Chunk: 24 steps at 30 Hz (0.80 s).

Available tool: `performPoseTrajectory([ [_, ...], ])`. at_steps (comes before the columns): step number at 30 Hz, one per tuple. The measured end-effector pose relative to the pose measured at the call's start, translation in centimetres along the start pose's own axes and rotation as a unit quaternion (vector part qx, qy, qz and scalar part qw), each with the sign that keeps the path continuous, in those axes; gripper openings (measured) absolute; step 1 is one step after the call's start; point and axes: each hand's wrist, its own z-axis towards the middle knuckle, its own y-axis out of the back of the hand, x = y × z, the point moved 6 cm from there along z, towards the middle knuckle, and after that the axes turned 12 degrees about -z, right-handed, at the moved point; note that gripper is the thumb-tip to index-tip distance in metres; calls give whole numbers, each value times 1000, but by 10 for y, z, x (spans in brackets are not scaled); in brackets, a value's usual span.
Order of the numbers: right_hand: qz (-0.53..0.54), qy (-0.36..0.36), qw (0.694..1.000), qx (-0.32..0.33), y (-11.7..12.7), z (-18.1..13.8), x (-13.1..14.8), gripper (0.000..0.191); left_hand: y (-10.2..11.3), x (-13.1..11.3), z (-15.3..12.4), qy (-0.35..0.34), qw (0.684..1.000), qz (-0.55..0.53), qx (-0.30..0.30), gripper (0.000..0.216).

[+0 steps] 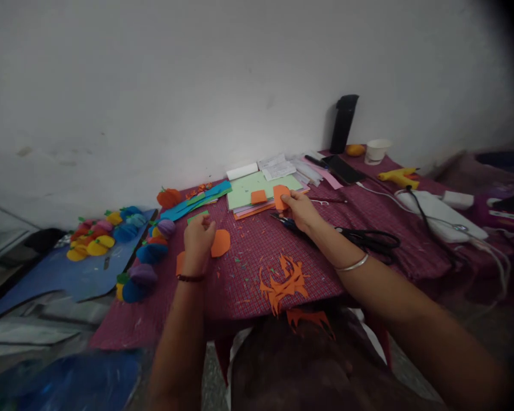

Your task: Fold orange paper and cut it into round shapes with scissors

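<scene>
My right hand [300, 210] pinches an orange paper piece [280, 197] with cut corners, above the front of a paper stack. Another orange paper piece [258, 197] lies on the light green sheet [242, 194] topping that stack. My left hand [199, 237] is over the table's left part, its fingers curled in; whether anything is between them I cannot make out. Beside it lies a rounded orange paper piece [221, 244], with more orange paper [180, 263] partly hidden by the wrist. Black-handled scissors [370, 238] lie under and beyond my right forearm.
Orange paper scraps [285, 282] are heaped near the front edge. Colourful paper pumpkins [100, 245] sit at left, blue strips [197, 201] behind my left hand. At right are a black bottle [343, 125], paper cup [377, 152], phone [342, 170], yellow glue gun [399, 177] and white corded box [441, 217].
</scene>
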Motion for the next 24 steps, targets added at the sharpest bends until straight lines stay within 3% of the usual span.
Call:
performPoseTrajectory([
  [3,41,5,998,-45,17,10,7,9,-38,-43,34,-103,985,-13,140,26],
  [6,56,28,997,-45,24,14,13,12,-89,-60,68,-115,957,18,267,36],
  [9,61,25,997,-35,24,12,15,12,-131,-64,92,-113,941,49,316,53],
  [12,74,29,996,-32,26,11,20,10,-158,-66,102,-117,933,54,336,56],
  [17,102,28,993,-48,37,13,28,6,-179,-66,111,-108,927,69,354,36],
  [24,124,36,990,-55,42,13,34,9,-178,-38,128,-34,928,1,372,35],
])
